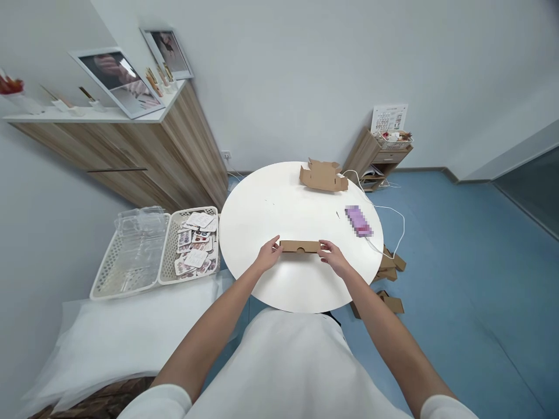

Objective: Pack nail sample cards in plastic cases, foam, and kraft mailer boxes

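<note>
A small, flat brown cardboard box (299,246) is held level just over the round white table (262,201), its notched edge toward me. My left hand (268,254) grips its left end, and my right hand (333,258) grips its right end, thumbs and fingers closed on the corners. Farther back on the table lies an unfolded cardboard box (324,176) with its flaps spread. To the right of my hands is a purple phone-like item (358,221), blurred by pixels, with a white cable running from it.
At left stand two white baskets, one with clear plastic trays (140,250), the other with printed cards (196,244). More cardboard boxes (386,267) lie on the floor at right. A wooden cabinet (192,145) and a small shelf (375,154) stand along the wall.
</note>
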Demonstrator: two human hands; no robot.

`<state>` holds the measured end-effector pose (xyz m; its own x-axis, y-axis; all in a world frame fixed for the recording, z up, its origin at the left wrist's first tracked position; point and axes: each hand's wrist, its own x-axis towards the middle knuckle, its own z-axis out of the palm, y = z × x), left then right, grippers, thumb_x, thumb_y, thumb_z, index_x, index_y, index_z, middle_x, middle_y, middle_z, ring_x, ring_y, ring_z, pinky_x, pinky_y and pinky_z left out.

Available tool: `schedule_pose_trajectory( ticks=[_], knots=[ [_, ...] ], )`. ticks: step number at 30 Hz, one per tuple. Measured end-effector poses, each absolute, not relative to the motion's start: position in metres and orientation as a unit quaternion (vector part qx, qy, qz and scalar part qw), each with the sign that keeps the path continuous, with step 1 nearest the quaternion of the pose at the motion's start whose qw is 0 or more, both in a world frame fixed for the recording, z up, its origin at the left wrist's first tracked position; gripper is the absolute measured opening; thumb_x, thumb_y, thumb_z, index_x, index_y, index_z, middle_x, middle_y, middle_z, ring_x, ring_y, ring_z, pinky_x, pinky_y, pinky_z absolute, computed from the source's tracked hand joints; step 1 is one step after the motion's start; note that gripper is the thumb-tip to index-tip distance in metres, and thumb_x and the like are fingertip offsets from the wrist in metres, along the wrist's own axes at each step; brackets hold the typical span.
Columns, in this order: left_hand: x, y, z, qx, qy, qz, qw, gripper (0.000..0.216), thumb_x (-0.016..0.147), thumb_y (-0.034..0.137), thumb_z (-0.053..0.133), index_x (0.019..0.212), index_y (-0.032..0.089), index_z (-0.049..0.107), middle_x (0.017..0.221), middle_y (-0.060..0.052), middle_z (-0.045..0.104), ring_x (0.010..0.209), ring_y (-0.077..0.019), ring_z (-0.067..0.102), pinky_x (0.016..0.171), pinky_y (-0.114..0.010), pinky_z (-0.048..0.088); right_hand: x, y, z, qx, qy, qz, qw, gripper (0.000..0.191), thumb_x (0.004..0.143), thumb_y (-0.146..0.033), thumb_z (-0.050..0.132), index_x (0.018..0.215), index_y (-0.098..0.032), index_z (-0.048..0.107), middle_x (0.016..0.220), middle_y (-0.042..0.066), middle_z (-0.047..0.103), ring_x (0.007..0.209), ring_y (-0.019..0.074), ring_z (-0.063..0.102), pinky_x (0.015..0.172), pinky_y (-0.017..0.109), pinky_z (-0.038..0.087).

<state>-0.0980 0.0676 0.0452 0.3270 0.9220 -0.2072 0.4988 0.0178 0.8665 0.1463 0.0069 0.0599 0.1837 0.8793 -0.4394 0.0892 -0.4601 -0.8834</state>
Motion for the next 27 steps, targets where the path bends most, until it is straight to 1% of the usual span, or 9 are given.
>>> schedule_pose_trajectory(
  ticks=[3,6,9,12,15,18,20,24,27],
  knots=[
    [-0.096,0.064,0.035,0.661,0.534,0.231,0.474,0.045,0.077,0.033,0.047,0.121,0.02,0.045,0.09,-0.002,0.056,0.071,-0.0117,0.054,0.071,-0.026,0.044,0.144,0.007,0.055,-0.688,-0.37,0.502,0.37,0.046,0.062,-0.026,0.057,0.108,-0.027,0.049,0.1,0.004,0.054,0.079,0.015,0.055,0.064,0.029,0.046],
    [-0.093,0.056,0.025,0.664,0.533,0.252,0.459,0.04,0.077,0.024,0.045,0.117,0.021,0.048,0.094,-0.004,0.056,0.075,-0.0123,0.055,0.073,-0.027,0.044,0.139,0.003,0.049,-0.719,-0.387,0.452,0.359,0.039,0.063,-0.023,0.051,0.103,-0.026,0.049,0.095,0.002,0.054,0.072,0.0134,0.055,0.06,0.028,0.045],
    [-0.088,0.044,0.019,0.653,0.529,0.294,0.456,0.036,0.078,0.02,0.042,0.114,0.021,0.05,0.097,-0.005,0.056,0.08,-0.0133,0.056,0.075,-0.027,0.045,0.136,-0.006,0.044,-0.734,-0.391,0.421,0.362,0.034,0.065,-0.024,0.048,0.099,-0.025,0.049,0.1,0.003,0.053,0.07,0.0125,0.055,0.06,0.027,0.044],
    [-0.078,0.032,0.016,0.627,0.537,0.296,0.48,0.033,0.079,0.024,0.043,0.111,0.021,0.05,0.099,-0.006,0.056,0.081,-0.0146,0.057,0.073,-0.028,0.046,0.137,-0.021,0.041,-0.744,-0.378,0.41,0.367,0.032,0.068,-0.032,0.049,0.099,-0.023,0.048,0.104,0.005,0.053,0.076,0.014,0.056,0.066,0.028,0.045],
    [-0.064,0.019,0.011,0.605,0.562,0.267,0.498,0.035,0.078,0.032,0.048,0.111,0.02,0.047,0.095,-0.005,0.058,0.083,-0.0167,0.058,0.072,-0.029,0.046,0.143,-0.035,0.037,-0.783,-0.351,0.379,0.347,0.037,0.069,-0.042,0.051,0.1,-0.021,0.048,0.099,0.007,0.056,0.08,0.0172,0.057,0.071,0.03,0.045],
    [-0.051,0.004,0.003,0.597,0.587,0.246,0.488,0.039,0.075,0.033,0.052,0.111,0.018,0.047,0.091,-0.005,0.06,0.086,-0.018,0.058,0.076,-0.031,0.045,0.15,-0.045,0.032,-0.818,-0.332,0.342,0.321,0.045,0.067,-0.041,0.055,0.105,-0.019,0.048,0.091,0.007,0.058,0.083,0.0191,0.056,0.075,0.032,0.044],
    [-0.044,-0.004,-0.003,0.599,0.592,0.236,0.485,0.041,0.074,0.03,0.053,0.113,0.017,0.047,0.09,-0.006,0.06,0.082,-0.017,0.058,0.076,-0.03,0.045,0.156,-0.049,0.027,-0.824,-0.332,0.337,0.313,0.05,0.067,-0.038,0.055,0.112,-0.018,0.046,0.089,0.006,0.058,0.081,0.0186,0.056,0.075,0.032,0.044],
    [-0.036,-0.009,-0.008,0.603,0.599,0.226,0.476,0.049,0.075,0.025,0.052,0.122,0.019,0.041,0.094,-0.006,0.058,0.067,-0.012,0.057,0.069,-0.027,0.046,0.165,-0.05,0.018,-0.789,-0.356,0.393,0.31,0.055,0.068,-0.033,0.052,0.121,-0.021,0.041,0.089,0.004,0.055,0.065,0.0141,0.056,0.063,0.029,0.047],
    [-0.032,-0.005,-0.005,0.607,0.608,0.215,0.464,0.048,0.074,0.022,0.051,0.122,0.019,0.043,0.093,-0.006,0.056,0.066,-0.0117,0.057,0.069,-0.027,0.046,0.17,-0.046,0.01,-0.754,-0.357,0.438,0.335,0.055,0.068,-0.031,0.05,0.121,-0.021,0.039,0.091,0.004,0.052,0.055,0.0111,0.054,0.053,0.027,0.046]
  ],
)
